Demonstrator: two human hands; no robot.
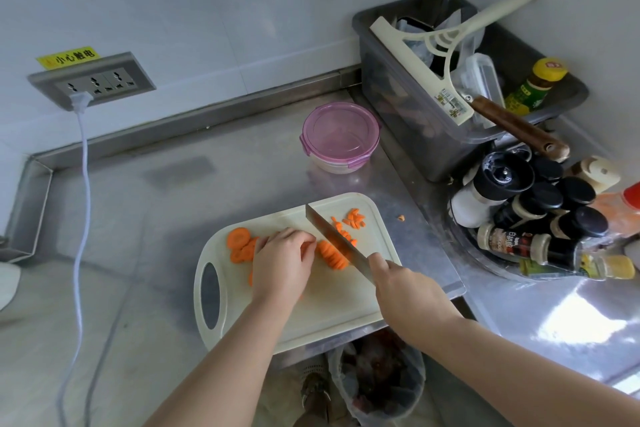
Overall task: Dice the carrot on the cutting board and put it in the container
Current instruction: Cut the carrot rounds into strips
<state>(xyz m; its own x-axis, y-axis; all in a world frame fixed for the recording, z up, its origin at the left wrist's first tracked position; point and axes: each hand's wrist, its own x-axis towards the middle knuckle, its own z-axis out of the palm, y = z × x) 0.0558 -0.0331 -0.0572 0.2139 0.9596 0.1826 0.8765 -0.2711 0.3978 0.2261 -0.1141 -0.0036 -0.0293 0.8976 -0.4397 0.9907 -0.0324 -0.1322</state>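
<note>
Holding a knife (pixel 332 239) in the right hand (pixel 401 291), a person stands over a pale cutting board (pixel 329 315) on a steel counter (pixel 156 218). The right hand's fingers are wrapped tight round the handle, which is hidden inside the fist. The blade slants away from that hand across the board. The left hand (pixel 282 260) lies knuckles up just left of the blade, fingers curled down onto a row of carrot slices (pixel 330 255) that sits right against the blade. More carrot rounds (pixel 239 243) lie loose on the left hand's outer side. Past the blade, beyond the right hand, a small heap of diced carrot (pixel 355 218) sits near the board's far corner. One stray piece (pixel 401 217) lies on the counter just off the board. The container (pixel 341 135), round with a pink lid on, stands well beyond both hands, apart from the board. To the right of the right hand are a grey bin (pixel 415 121) and a cluster of spice bottles (pixel 540 218).
</note>
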